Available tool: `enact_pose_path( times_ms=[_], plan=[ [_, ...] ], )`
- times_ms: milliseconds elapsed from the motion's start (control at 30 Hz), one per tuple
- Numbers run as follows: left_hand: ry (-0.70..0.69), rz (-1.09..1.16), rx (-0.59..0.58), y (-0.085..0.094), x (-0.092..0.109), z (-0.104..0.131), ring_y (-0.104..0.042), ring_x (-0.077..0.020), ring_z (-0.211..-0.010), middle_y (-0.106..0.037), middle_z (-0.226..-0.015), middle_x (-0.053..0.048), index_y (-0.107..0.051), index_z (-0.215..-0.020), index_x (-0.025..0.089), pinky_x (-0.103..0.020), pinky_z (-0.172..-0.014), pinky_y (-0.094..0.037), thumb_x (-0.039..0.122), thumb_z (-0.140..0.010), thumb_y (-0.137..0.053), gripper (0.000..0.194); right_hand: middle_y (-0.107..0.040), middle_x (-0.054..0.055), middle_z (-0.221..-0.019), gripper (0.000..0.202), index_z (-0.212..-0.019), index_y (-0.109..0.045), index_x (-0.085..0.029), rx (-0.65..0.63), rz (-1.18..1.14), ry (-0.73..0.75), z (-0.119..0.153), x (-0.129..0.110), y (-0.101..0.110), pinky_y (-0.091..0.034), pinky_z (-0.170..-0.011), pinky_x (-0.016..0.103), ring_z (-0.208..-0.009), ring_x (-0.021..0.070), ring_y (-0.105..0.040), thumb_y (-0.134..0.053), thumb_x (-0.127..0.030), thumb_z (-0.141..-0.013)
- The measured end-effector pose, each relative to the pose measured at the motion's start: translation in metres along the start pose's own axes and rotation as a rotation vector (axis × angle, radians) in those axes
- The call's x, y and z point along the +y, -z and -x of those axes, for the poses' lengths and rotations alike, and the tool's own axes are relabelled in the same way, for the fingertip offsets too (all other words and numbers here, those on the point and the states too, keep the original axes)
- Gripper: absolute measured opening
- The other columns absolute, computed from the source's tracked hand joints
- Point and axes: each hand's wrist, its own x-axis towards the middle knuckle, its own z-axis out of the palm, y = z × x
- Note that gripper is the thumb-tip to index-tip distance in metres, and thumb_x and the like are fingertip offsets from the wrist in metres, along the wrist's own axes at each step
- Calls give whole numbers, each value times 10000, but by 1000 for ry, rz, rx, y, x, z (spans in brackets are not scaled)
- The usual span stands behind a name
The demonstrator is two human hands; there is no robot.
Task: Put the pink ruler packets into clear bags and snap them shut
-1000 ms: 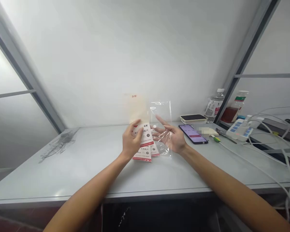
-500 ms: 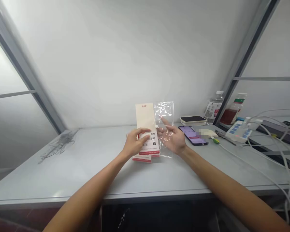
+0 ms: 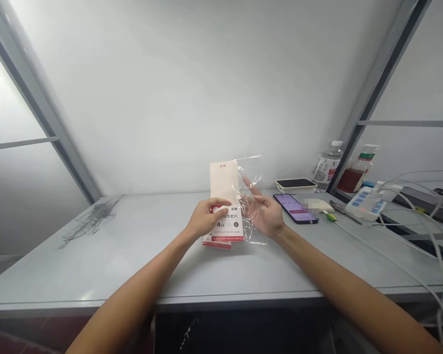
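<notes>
My left hand [image 3: 205, 218] pinches a cream card packet [image 3: 224, 183] of a ruler set, thumb in front on its red-and-white printed label. The packet is held upright, tilted back. A second packet with a red lower edge [image 3: 217, 244] shows partly behind it, low down. Beside the card on the right spreads a clear plastic sleeve [image 3: 253, 167], glossy and creased. My right hand [image 3: 268, 215] holds the sleeve, its fingers showing through the plastic and the index finger stretched upward. Whether the sleeve is joined to the card I cannot tell.
Right of my hands lie a lit phone [image 3: 295, 208], a cream-edged device [image 3: 295, 184] and a cable with a green plug [image 3: 331, 216]. Farther right stand a water bottle [image 3: 328, 167], a bottle of red liquid [image 3: 356, 172] and a power strip [image 3: 369, 200]. Dark scribbles [image 3: 92, 219] mark the table's left.
The packet has shifted slightly right and down and now faces me more squarely, showing more of its label. The clear sleeve has tilted a little. Both hands keep nearly the same places.
</notes>
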Motion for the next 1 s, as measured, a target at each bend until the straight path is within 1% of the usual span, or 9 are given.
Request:
enact_pose_path(
  times_ms=[167,267,367,433,533,667,767,900,1000],
  plan=[
    [-103,-86,59,-5,4,4,-598,-150,-718,-638,-888,-35,-585,-968,209,-265,-624,-474,332,-753,-539,252,-648,23,-915,511,-1281,-383,-293,53,73,-59,-2,1,-1,-475,-710,375,-759,200,-615,-372,-277,-771],
    [-138,-120,176,-9,5,7,-571,-122,-591,-622,-792,-8,-420,-1161,227,-236,-527,-448,330,-768,-524,419,-651,40,-918,395,-1179,-477,-265,90,142,-111,-3,3,0,-480,-705,369,-760,201,-617,-381,-338,-804],
    [-139,-142,262,-9,4,8,-553,-115,-528,-616,-724,11,-310,-1239,229,-230,-503,-429,350,-769,-529,532,-660,61,-900,302,-1062,-560,-231,47,223,-234,-3,5,-1,-483,-708,360,-769,199,-616,-447,-365,-816],
    [-124,-125,304,-8,3,7,-559,-117,-537,-623,-727,13,-302,-1233,229,-227,-509,-426,373,-773,-525,531,-663,67,-877,251,-986,-604,-209,43,264,-282,-3,6,0,-488,-690,336,-767,189,-613,-508,-353,-805],
    [-90,-52,330,-7,-2,5,-536,-103,-519,-613,-709,20,-358,-1167,213,-218,-502,-415,402,-806,-471,423,-658,56,-838,207,-887,-639,-196,69,328,-248,-2,7,2,-490,-636,296,-733,168,-600,-561,-358,-783],
    [-90,133,429,-7,-6,0,-583,-113,-767,-601,-897,-16,-355,-1182,214,-234,-680,-459,366,-825,-455,401,-653,47,-783,247,-846,-658,-178,7,389,-218,-3,7,4,-480,-634,293,-692,154,-588,-570,-397,-771],
    [51,327,350,-9,-6,-2,-595,-145,-853,-586,-1022,-54,-394,-1181,217,-261,-701,-483,380,-816,-459,404,-651,44,-777,290,-848,-662,-169,-36,463,-175,-3,8,5,-462,-634,290,-667,143,-578,-556,-428,-772],
    [184,463,162,-16,-9,-2,-614,-172,-623,-630,-808,-44,-508,-1024,189,-308,-535,-501,473,-805,-427,368,-646,46,-732,296,-818,-658,-147,-40,553,-197,-2,11,6,-440,-617,294,-626,140,-565,-578,-424,-751],
    [189,556,136,-17,-10,-3,-609,-163,-644,-621,-787,-15,-510,-981,201,-299,-558,-500,461,-791,-454,327,-633,38,-682,296,-755,-641,-147,3,601,-208,-2,11,8,-423,-578,290,-608,149,-561,-591,-438,-730]
  ],
)
